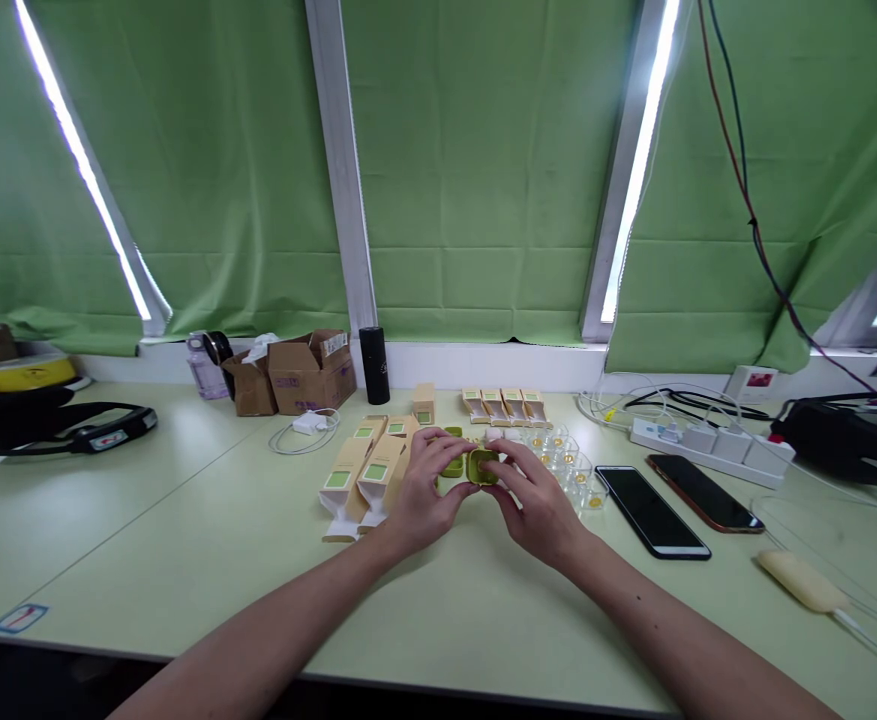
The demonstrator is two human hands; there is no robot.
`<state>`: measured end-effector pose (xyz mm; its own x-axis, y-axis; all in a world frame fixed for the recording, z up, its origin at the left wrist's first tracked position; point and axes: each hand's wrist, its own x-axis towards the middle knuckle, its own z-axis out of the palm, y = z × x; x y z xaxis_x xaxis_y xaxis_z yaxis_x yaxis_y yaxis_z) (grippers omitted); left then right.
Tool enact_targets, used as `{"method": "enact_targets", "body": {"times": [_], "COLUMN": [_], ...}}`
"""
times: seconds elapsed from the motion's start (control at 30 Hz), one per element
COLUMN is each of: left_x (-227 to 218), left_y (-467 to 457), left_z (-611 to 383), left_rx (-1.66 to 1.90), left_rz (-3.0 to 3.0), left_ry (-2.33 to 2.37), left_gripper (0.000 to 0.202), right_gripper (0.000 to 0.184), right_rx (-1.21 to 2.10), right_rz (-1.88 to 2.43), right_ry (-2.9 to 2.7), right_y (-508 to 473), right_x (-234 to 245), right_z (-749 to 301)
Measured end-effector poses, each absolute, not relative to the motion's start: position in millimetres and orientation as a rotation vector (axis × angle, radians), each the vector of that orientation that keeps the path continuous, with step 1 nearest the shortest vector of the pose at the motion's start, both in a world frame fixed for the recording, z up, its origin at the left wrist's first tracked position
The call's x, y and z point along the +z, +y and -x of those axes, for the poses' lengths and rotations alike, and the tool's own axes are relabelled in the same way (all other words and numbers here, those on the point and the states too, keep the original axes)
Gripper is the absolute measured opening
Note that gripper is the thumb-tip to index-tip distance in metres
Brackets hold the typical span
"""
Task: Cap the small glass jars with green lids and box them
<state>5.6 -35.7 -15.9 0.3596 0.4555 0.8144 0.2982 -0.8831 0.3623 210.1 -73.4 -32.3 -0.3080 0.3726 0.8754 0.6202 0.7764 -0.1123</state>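
Observation:
Both hands meet over the middle of the table around a small green square cup [482, 467]. My left hand [432, 485] has its thumb and fingers closed at the cup's left side. From the other side my right hand [532, 495] grips it, some fingers at the rim or inside; what they touch in there is hidden. Just behind lie more green cups [451, 466], partly covered by my left hand. To the left are several tan cartons [342, 478] with green labels and open flaps. Clear small cups [579, 470] with yellow centres stand in rows at the right.
More tan cartons [504, 405] are lined up at the back. Two phones [652, 510] [704, 492] lie right of the clear cups, near a white power strip [712, 446] and cables. Brown cardboard boxes [310, 375] and a black cylinder [374, 365] stand by the wall.

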Motion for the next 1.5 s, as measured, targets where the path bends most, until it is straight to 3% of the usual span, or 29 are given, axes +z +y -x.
{"method": "enact_targets", "body": {"times": [0.3, 0.63, 1.5], "left_x": [-15.7, -15.3, -19.1], "left_y": [-35.6, -35.3, -31.9], "left_z": [-4.7, -5.9, -4.9], "left_rx": [1.574, 1.596, 1.571], "left_rz": [-2.463, -2.456, -2.433], "left_ry": [0.698, 0.688, 0.684], "left_gripper": [0.038, 0.036, 0.039], "right_gripper": [0.042, 0.03, 0.028], "right_rx": [-0.272, -0.277, -0.284], "right_rz": [0.776, 0.752, 0.781], "right_ry": [-1.954, -1.909, -1.916], "right_y": [-75.4, -74.4, -71.6], "right_x": [-29.4, -30.1, -33.2], "right_z": [-206.7, -208.7, -205.7]}}
